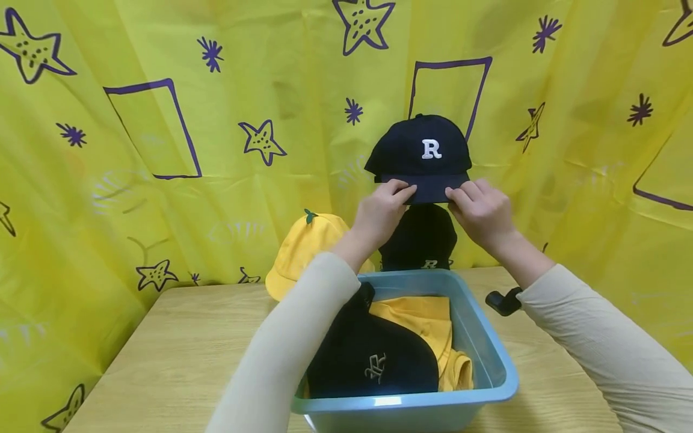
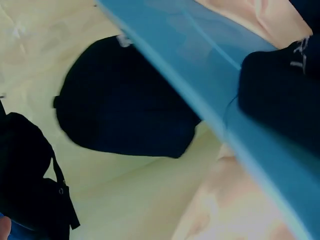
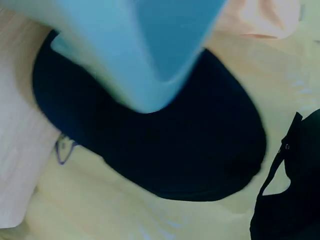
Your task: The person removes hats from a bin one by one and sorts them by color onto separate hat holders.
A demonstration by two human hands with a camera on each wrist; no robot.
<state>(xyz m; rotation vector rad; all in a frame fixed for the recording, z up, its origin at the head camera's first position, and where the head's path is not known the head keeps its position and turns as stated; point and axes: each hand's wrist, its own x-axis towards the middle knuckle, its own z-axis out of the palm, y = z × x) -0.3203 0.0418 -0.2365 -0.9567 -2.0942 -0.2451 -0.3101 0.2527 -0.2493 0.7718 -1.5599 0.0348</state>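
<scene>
A black baseball cap [image 1: 417, 144] with a white letter R on its front is held up in the air, its brim toward me. The left hand [image 1: 378, 210] pinches the brim's left side between thumb and fingers, while the right hand [image 1: 483, 211] pinches its right side. In both wrist views the adjuster strap and rear opening of this cap [image 2: 27, 170] [image 3: 297, 185] show at the edge. Right below it, a second black cap [image 1: 419, 237] with an R stands behind the blue basin [image 1: 506, 376], whose rim hides its lower part.
In the basin lie a black cap [image 1: 373, 355] with a stitched emblem and yellow caps [image 1: 428, 319]. Behind the basin's left stands a yellow cap [image 1: 308, 240] with a green leaf. A small black object [image 1: 503, 302] sits right on the wooden table [image 1: 178, 343]. A yellow curtain [image 1: 227, 150] hangs behind.
</scene>
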